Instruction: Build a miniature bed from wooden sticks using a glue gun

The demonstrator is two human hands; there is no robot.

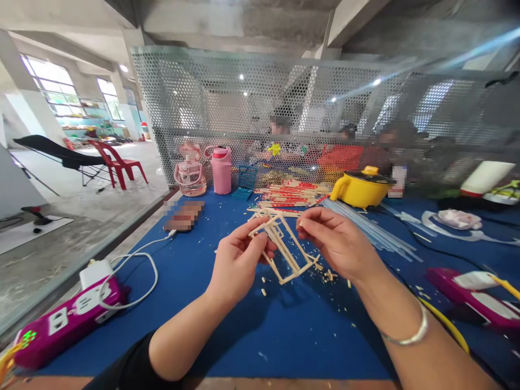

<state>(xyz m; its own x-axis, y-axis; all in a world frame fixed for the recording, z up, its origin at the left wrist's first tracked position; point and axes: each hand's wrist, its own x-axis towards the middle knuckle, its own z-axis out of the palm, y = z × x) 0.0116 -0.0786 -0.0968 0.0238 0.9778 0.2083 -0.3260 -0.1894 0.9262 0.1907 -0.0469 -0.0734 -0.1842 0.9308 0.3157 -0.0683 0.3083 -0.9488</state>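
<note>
My left hand (238,265) grips a small open frame of pale wooden sticks (286,253) at its upper left corner, between thumb and fingers. The frame is tilted above the table, with narrow sticks running along its inside. My right hand (339,241) is just to the right of the frame, thumb and forefinger pinched together. Anything between those fingertips is too small to make out. Below the frame, wood scraps and crumbs (331,276) lie scattered on the blue table mat (260,336).
Behind my hands lies a pile of red-marked sticks (290,195). A yellow pot (363,187) and translucent glue sticks (374,230) are at right. A pink bottle (221,170) stands at back left. Purple power strips (73,319) flank the table. People sit beyond the perforated screen (244,108).
</note>
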